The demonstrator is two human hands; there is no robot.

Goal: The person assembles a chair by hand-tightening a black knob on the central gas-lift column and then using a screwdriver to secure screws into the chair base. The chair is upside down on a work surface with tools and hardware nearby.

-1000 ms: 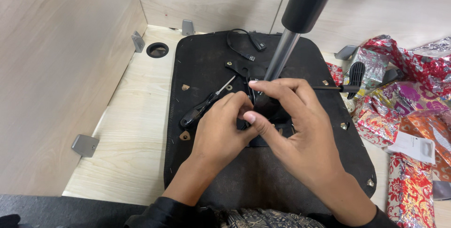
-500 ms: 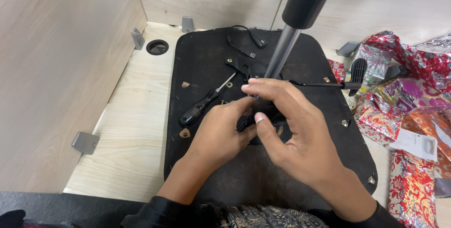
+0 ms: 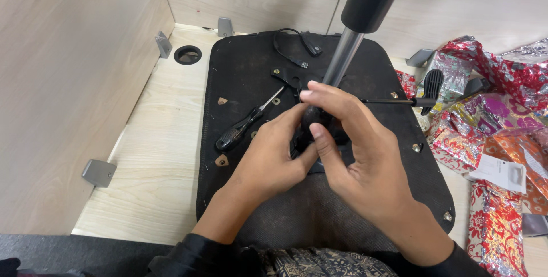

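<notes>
Head view, centre of frame: left hand (image 3: 273,157) and right hand (image 3: 357,157) both curled tight around a black mechanism (image 3: 319,125) at the foot of the gas cylinder (image 3: 342,60), fingers closed, gripping it. Sitting mid-way on an upturned black seat base (image 3: 257,71) over a pale wooden desk (image 3: 165,140). Black-handled screwdriver (image 3: 242,128) lying loose just left of the hands. Shiny red wrapping paper (image 3: 496,128) piled at right edge.
</notes>
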